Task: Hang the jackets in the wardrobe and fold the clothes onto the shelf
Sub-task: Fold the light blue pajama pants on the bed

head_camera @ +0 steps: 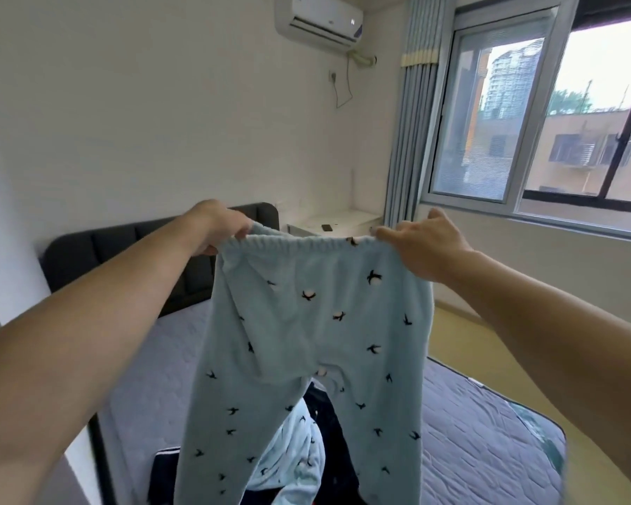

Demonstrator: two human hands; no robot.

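Light blue fleece pyjama trousers [306,344] with a small dark bird print hang spread out in front of me, above the bed. My left hand [215,227] pinches the left end of the elastic waistband. My right hand [423,246] pinches the right end, so the waistband is stretched level between them. Both legs hang straight down. Behind the legs, more clothes lie on the mattress: a matching light blue printed garment [292,457] and a dark garment [164,468], partly hidden by the trousers.
The bed's grey quilted mattress [470,424] fills the lower view, with a dark padded headboard [124,249] at the left wall. A white bedside table [332,222] stands in the far corner. Curtain [412,140] and window [543,114] are at the right, yellow floor [463,333] beside the bed.
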